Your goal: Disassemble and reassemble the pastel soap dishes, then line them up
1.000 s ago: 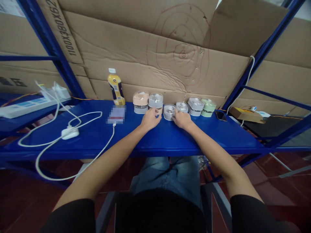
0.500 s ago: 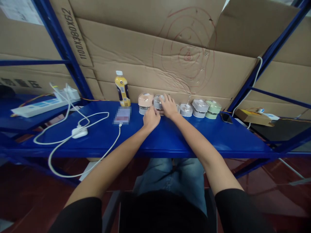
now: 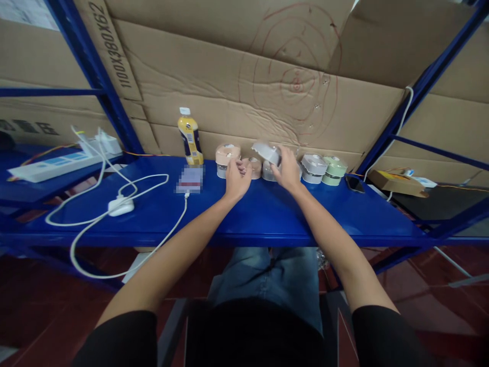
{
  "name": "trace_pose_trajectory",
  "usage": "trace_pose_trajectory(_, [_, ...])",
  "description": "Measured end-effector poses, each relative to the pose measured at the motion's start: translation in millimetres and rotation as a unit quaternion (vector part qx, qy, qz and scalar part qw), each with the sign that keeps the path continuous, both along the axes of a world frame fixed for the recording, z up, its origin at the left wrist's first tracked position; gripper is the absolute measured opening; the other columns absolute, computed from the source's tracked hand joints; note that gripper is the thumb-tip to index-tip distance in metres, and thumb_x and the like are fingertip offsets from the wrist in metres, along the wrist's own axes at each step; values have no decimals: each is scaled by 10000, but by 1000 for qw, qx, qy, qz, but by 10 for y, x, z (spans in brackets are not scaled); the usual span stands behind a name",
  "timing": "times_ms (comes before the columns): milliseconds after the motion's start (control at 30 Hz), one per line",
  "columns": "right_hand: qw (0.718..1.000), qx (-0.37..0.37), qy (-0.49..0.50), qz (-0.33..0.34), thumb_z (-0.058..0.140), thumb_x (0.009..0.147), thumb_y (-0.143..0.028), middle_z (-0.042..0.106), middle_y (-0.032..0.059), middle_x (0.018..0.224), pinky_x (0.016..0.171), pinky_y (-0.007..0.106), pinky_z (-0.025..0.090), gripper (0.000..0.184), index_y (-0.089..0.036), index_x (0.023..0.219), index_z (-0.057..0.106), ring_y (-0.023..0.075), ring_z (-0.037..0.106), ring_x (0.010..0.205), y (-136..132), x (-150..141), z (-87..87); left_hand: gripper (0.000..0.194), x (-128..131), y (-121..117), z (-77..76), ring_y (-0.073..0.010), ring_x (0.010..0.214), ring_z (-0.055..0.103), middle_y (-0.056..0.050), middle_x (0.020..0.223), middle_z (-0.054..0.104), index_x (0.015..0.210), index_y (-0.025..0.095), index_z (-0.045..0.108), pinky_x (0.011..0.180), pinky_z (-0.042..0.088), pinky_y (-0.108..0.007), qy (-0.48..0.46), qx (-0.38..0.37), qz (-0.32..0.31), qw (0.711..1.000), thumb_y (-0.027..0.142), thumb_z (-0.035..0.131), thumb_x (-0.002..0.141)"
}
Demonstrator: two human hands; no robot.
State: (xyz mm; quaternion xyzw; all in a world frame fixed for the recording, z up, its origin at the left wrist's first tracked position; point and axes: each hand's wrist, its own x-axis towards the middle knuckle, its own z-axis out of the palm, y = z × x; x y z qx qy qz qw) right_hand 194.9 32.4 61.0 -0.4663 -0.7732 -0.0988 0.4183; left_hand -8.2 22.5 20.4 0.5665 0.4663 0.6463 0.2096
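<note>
My right hand grips a small grey scalloped container, tilted and raised above the row. Beneath it, another grey container sits on the shelf, partly hidden by the hand. My left hand is in front of the peach containers, its fingers loosely curled and nothing visible in them. Just behind its fingertips is a low peach container. To the left stands a stack with a peach container on top, its lower part partly covered by my left hand.
Right of my hand stand a lilac-grey stack, a green stack and a phone. A yellow drink bottle stands at left, behind a pixelated item with a white cable. Cardboard backs the blue shelf.
My right hand has lifted the grey container off the row and moved it right, tilting it. The low peach container is now uncovered. My left hand has stayed near its place.
</note>
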Motion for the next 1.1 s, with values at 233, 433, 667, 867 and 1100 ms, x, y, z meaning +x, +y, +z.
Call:
trace_pose_trajectory(233, [924, -211, 178, 263, 840, 836, -639, 710, 129, 1444, 1178, 526, 548, 741, -271, 1433, 598, 329, 679, 1335, -313, 546, -64, 668, 42, -82, 69, -348, 1121, 778, -174, 1193, 767, 1302, 205, 620, 972, 652, -515, -174, -143, -400, 888, 723, 752, 903])
trace_pose_trajectory(433, [870, -357, 110, 321, 959, 691, -538, 629, 139, 1582, 1235, 537, 503, 957, -274, 1529, 580, 344, 589, 1491, -466, 712, -85, 735, -10, -140, -4, -356, 1304, 726, -203, 1354, 753, 1408, 163, 647, 1127, 593, -523, 22, -117, -375, 919, 517, 887, 810])
trace_pose_trajectory(667, [904, -352, 44, 240, 948, 737, -568, 728, 126, 1408, 1201, 595, 522, 890, -243, 1503, 631, 340, 696, 1321, -521, 664, -175, 1103, 12, -195, -74, -387, 1370, 683, -189, 1397, 729, 1592, 183, 494, 1212, 499, -584, 189, -42, -354, 915, 459, 998, 650])
trace_pose_trajectory(867, [899, -346, 41, 263, 922, 786, -556, 712, 101, 1485, 1269, 576, 471, 780, -268, 1466, 672, 328, 668, 1397, -561, 748, -146, 1179, 78, -232, -116, -415, 1348, 685, -206, 1412, 710, 1594, 200, 485, 1197, 488, -627, 222, -38, -364, 904, 485, 1027, 587])
trace_pose_trajectory(1100, [927, -296, 138, 184, 790, 889, -650, 676, 109, 1555, 1224, 605, 515, 679, -293, 1456, 685, 342, 660, 1411, -473, 1131, -170, 852, 36, -272, -87, -373, 1342, 673, -144, 1411, 700, 1461, 250, 684, 1233, 470, -591, 321, 19, -334, 886, 529, 969, 708])
